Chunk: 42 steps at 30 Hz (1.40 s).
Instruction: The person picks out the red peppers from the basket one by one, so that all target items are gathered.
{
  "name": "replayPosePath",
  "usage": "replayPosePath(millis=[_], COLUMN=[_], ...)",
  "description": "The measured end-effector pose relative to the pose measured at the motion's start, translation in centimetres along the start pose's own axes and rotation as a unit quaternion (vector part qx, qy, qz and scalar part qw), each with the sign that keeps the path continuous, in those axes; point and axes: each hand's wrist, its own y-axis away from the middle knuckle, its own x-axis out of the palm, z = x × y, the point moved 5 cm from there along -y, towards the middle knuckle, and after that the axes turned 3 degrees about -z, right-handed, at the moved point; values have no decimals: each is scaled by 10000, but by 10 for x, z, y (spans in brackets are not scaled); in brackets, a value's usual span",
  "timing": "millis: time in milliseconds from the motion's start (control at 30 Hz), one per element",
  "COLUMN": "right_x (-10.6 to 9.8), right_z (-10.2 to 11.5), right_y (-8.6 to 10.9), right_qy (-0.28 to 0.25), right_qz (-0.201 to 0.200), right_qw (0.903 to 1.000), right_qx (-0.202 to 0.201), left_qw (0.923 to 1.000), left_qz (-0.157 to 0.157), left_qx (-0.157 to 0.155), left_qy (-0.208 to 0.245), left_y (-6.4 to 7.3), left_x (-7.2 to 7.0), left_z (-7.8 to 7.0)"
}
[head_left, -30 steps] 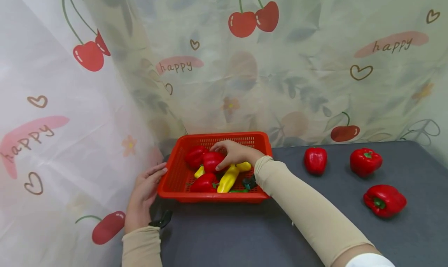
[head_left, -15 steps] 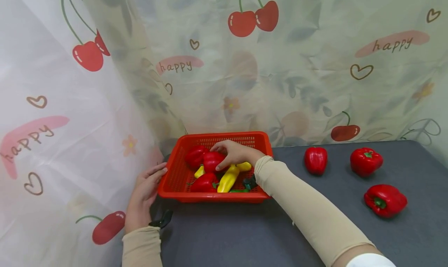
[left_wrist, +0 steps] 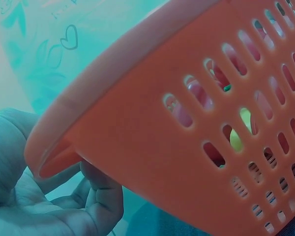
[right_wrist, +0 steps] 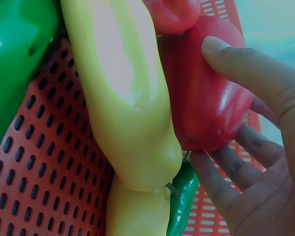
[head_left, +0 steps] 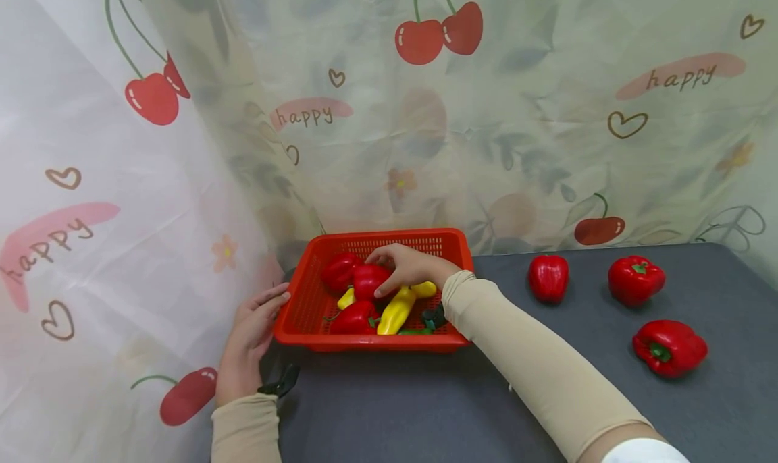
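My right hand (head_left: 408,264) reaches into a red plastic basket (head_left: 377,343) and holds a red bell pepper (right_wrist: 206,93), thumb on one side and fingers round the other. Two more red bell peppers (head_left: 355,318) lie beside it in the basket. A long yellow pepper (right_wrist: 125,93) leans close by, with a second yellow pepper (right_wrist: 137,211) and a green one (right_wrist: 184,201) next to it. At the basket's left end my left hand (head_left: 246,338) grips the rim, its fingers curled beneath the lip in the left wrist view.
Three red bell peppers (head_left: 548,279) lie apart on the grey tabletop (head_left: 389,402), right of the basket. A patterned curtain (head_left: 365,173) rises directly behind the basket and also along the left side, near my left arm.
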Motion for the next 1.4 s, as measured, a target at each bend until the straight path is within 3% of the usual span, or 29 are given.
replayPosePath(millis=[867, 1200, 1400], right_x=[-15, -45, -66], right_z=[4, 22, 32], right_y=[11, 28, 48], right_qy=[147, 81, 26], right_qz=[-106, -311, -497], right_qw=[9998, 9992, 9982], right_qx=[-26, -225, -321], left_qw=[9999, 9998, 9998], left_qz=[85, 126, 99], left_qx=[54, 78, 51], left_qy=[96, 148, 180], left_y=[-1, 0, 1], left_x=[4, 3, 1], left_z=[1, 1, 2])
